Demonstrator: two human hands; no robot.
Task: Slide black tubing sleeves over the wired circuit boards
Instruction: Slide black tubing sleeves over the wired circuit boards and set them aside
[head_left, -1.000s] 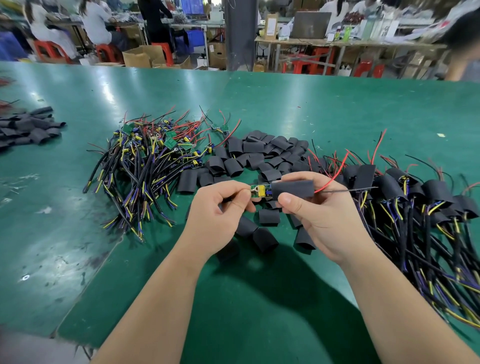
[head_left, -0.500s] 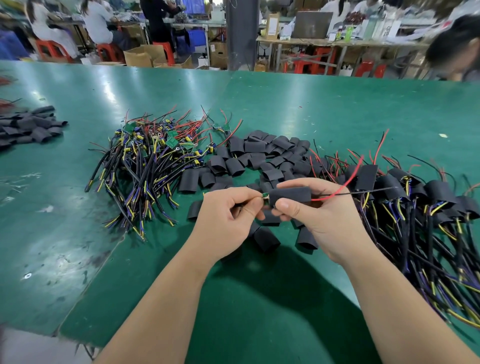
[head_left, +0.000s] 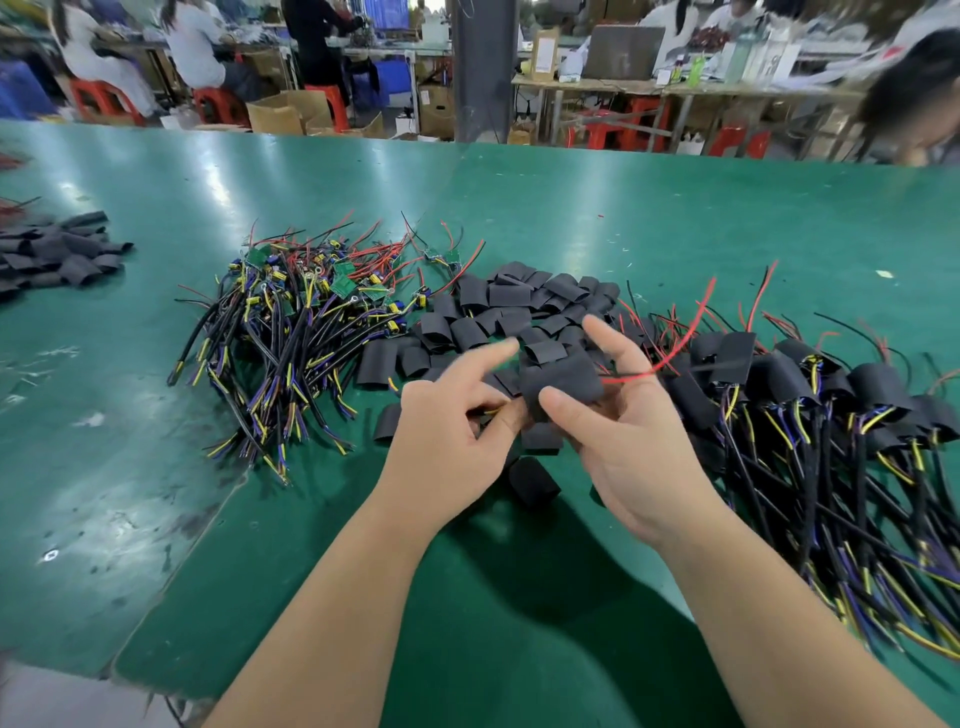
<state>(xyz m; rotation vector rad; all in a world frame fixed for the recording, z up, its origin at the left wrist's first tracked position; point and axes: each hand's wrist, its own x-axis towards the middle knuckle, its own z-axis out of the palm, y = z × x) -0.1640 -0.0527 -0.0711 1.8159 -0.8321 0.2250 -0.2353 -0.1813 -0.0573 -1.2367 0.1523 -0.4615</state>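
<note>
My right hand (head_left: 631, 441) grips a black tubing sleeve (head_left: 563, 379) between thumb and fingers, index finger raised. A red wire (head_left: 670, 358) comes out of the sleeve's right end; the circuit board is hidden inside it. My left hand (head_left: 452, 436) pinches the wires at the sleeve's left end, index finger stretched out over it. Bare wired circuit boards (head_left: 311, 312) lie heaped at the left. Loose empty sleeves (head_left: 519, 306) are piled behind my hands. Sleeved boards (head_left: 810, 395) with cables lie at the right.
The work lies on a green table (head_left: 571, 208). A second heap of black sleeves (head_left: 57, 254) is at the far left edge. People sit at benches beyond the table, and a person's head (head_left: 919, 98) shows at the far right.
The sleeve has slid left over the yellow and green board, which no longer shows. My hands have come together, and my left index finger has lifted and straightened.
</note>
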